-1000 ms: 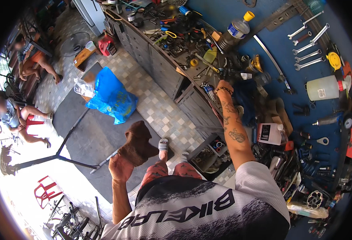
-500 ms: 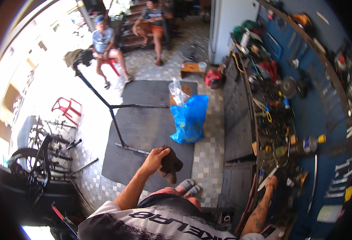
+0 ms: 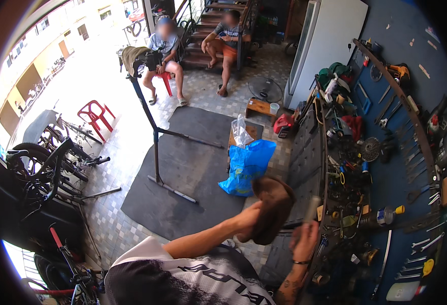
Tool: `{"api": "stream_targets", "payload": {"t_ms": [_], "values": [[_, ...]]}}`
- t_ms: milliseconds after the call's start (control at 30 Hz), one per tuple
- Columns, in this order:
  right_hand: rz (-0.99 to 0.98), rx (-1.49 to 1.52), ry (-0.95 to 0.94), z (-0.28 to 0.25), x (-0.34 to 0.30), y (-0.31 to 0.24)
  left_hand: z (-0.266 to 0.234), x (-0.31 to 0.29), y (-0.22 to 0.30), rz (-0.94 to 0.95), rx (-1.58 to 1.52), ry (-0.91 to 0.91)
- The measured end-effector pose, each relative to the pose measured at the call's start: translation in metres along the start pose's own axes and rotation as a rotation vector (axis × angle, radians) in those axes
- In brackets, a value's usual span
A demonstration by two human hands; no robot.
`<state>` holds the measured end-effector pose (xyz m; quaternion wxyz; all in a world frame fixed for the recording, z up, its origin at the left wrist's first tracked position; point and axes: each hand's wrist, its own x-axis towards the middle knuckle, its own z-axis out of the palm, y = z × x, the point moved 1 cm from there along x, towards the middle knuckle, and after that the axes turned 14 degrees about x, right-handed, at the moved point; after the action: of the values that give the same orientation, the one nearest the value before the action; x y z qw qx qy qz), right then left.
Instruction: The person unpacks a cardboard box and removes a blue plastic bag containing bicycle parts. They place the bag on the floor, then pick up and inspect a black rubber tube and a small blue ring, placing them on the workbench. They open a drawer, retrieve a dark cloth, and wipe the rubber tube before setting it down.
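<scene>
My left hand (image 3: 250, 221) grips a dark brown, rounded, saddle-shaped piece (image 3: 273, 206), held up in front of the blue plastic bag (image 3: 248, 165); its exact kind I cannot make out. Close by on the right, my right hand (image 3: 305, 239) is closed around a pale, narrow, flat tool (image 3: 312, 209) that points upward. Motion blurs both that hand and its tool. A small gap separates the tool from the brown piece.
A cluttered workbench (image 3: 343, 203) runs along the right, below a blue tool wall (image 3: 411, 147). A metal repair stand (image 3: 156, 132) rises from a dark mat (image 3: 183, 157). Bicycles (image 3: 56, 157) stand at the left. Two people (image 3: 165, 51) sit at the back.
My left hand has moved right with the brown piece. My right hand has come left from the bench, carrying the pale tool toward it. The view has shifted too.
</scene>
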<state>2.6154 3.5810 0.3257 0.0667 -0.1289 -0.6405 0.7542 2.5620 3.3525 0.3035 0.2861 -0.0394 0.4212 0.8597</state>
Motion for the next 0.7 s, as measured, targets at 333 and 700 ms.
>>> {"api": "stream_targets", "payload": {"t_ms": [333,700], "values": [[-0.047,-0.294,-0.187,0.091,-0.039,-0.021,0.015,0.023,0.035,0.257,0.941,0.339],[-0.052,-0.301,-0.208,0.096,-0.033,-0.005,0.014,-0.001,0.074,0.678,0.837,0.241]]}}
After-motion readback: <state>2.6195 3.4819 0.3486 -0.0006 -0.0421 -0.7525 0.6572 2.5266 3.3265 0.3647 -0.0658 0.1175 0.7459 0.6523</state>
